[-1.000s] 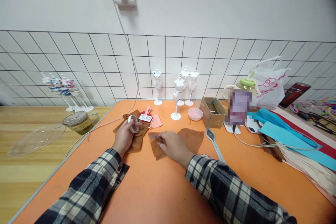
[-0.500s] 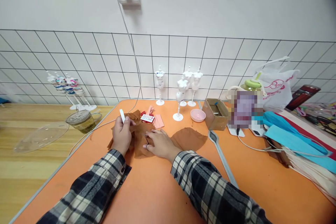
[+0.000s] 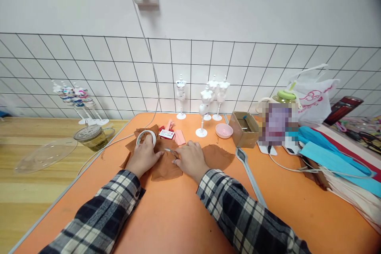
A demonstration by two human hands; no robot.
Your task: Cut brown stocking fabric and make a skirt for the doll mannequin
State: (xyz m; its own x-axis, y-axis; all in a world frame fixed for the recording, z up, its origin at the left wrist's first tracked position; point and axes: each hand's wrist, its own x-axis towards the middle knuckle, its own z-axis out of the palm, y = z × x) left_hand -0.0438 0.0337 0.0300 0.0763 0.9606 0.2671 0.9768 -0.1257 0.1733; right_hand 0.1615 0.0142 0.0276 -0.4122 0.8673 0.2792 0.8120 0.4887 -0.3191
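My left hand (image 3: pixel 145 158) is closed on a roll of white tape (image 3: pixel 146 131), its ring standing up at the fingertips with the thumb stretched to the right. Under and beside that hand lie crumpled pieces of thin brown fabric (image 3: pixel 166 170). In my right hand (image 3: pixel 192 160) is a small metal cutting tool, seemingly scissors (image 3: pixel 169 151), its tip pointing left over the fabric; the fingers hide most of it. A separate flat brown fabric piece (image 3: pixel 218 156) lies to the right of this hand.
Beyond my hands are a white-and-red packet (image 3: pixel 167 134), pink strips (image 3: pixel 179 137), white mini mannequins (image 3: pixel 203 113), a pink bowl (image 3: pixel 224 130) and a cardboard box (image 3: pixel 244 139). A grey strip (image 3: pixel 253 178) crosses the orange table. A glass teapot (image 3: pixel 92 137) stands left.
My left hand has turned, so the tape roll now shows its ring face instead of its edge. My right hand has shifted right, and the metal tip shows more clearly.
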